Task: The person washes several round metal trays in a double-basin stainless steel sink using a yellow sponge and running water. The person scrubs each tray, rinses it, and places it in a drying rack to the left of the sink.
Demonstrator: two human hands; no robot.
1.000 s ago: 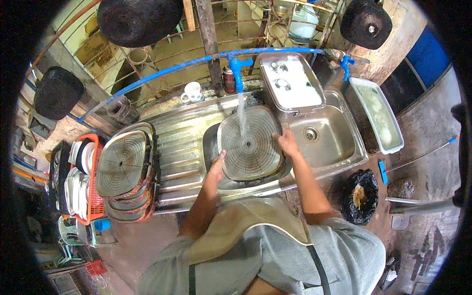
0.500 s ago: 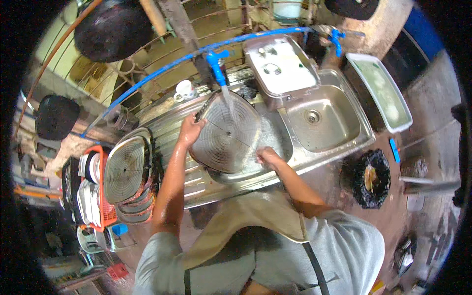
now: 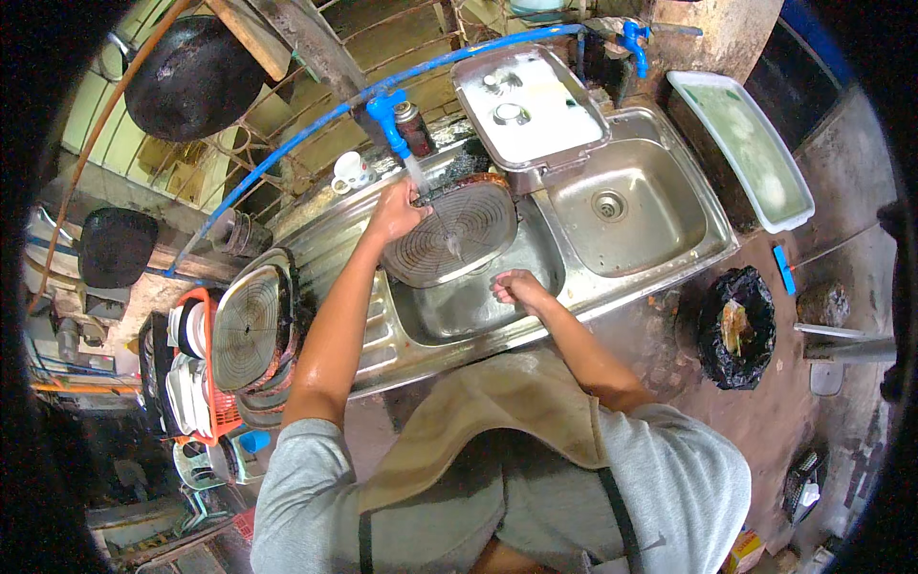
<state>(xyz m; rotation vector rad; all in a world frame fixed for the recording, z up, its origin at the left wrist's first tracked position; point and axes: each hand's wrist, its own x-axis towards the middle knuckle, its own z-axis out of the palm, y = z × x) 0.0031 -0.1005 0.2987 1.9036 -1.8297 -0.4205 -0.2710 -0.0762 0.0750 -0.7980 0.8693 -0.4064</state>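
Note:
My left hand (image 3: 395,212) is closed on the upper left edge of a wet metal griddle plate (image 3: 449,234), rounded-square with ring-shaped grooves. The plate is tilted over the left sink basin (image 3: 449,316). Water runs onto it from a blue tap (image 3: 387,120). Just off the plate's lower right edge, my right hand (image 3: 516,290) hovers above the basin with its fingers curled in. Whatever those fingers hold, if anything, is hidden. Left of the sink, similar griddle plates (image 3: 251,330) stand leaning in a stack.
Beside the right basin (image 3: 626,206) sits a lidded-looking metal tub (image 3: 535,110) of white suds. A white tray (image 3: 798,206) of cloudy water lies farther right. An orange basket (image 3: 225,411) holds dishes. A black-bagged bin (image 3: 741,354) stands on the floor. A mug (image 3: 352,172) rests behind the sink.
The griddle plate has tipped and shifted away from me, baring more of the left basin. My left hand moved with it. My right hand is now apart from the plate's edge.

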